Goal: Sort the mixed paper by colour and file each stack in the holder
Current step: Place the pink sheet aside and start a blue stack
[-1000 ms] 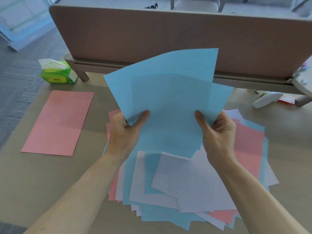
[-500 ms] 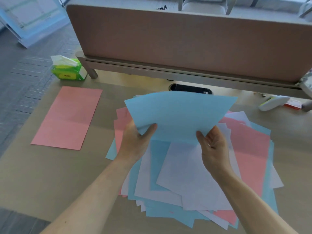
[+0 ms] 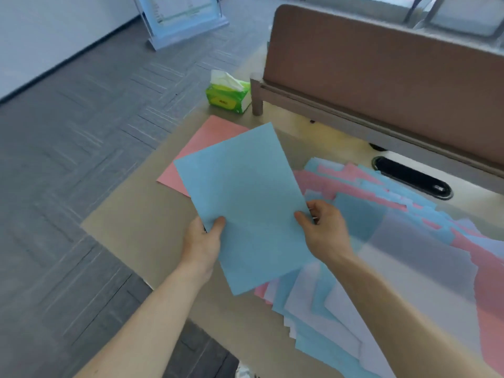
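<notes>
The left hand (image 3: 203,241) and the right hand (image 3: 324,230) both pinch the blue paper (image 3: 245,203) over the tan bench (image 3: 136,227). The mixed pile (image 3: 409,255) lies at 3 o'clock, a pink sheet (image 3: 210,135) at 11, and grey carpet (image 3: 81,159) at 9.

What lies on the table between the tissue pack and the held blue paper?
A pink sheet, flat, partly hidden by the blue paper; head view.

Blue sheets (image 3: 245,197), pink sheet (image 3: 210,137), green tissue pack (image 3: 227,98).

Table (image 3: 141,236): mixed paper (image 3: 409,255), pink sheet (image 3: 212,135), tissues (image 3: 227,98)
</notes>
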Demonstrator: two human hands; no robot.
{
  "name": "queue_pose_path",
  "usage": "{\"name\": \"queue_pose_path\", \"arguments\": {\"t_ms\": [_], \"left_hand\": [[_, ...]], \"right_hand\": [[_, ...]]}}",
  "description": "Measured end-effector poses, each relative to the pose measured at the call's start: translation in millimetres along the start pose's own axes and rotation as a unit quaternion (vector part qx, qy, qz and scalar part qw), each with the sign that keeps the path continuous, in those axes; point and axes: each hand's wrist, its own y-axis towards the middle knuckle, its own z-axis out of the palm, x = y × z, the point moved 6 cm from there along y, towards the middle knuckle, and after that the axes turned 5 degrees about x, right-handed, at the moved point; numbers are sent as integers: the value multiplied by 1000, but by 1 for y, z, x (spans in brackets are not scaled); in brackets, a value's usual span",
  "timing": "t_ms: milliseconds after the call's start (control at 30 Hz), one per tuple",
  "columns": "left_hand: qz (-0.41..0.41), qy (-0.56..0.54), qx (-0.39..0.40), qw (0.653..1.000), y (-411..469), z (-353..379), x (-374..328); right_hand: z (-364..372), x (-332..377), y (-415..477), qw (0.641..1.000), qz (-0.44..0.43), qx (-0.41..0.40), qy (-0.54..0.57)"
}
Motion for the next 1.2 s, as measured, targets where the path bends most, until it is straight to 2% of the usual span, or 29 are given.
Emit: {"name": "queue_pose_path", "arguments": {"t_ms": [133,300,500,733,1200], "left_hand": [[-63,-23,-91,994,4,-88,29],[-155,-41,-112,981,10,-161,68],[-164,40,-163,972,20,-211,88],[-159,115,-198,960,37,-233,79],[-153,128,-186,962,66,-231,58]], "right_hand": [[81,26,3,996,-16,59,-58],[170,49,13,988,-10,129,-88],[233,58,34,973,-39,165,-157],[261,62,59,975,-19,165,-151],[268,78,97,969,-27,169,-180]]}}
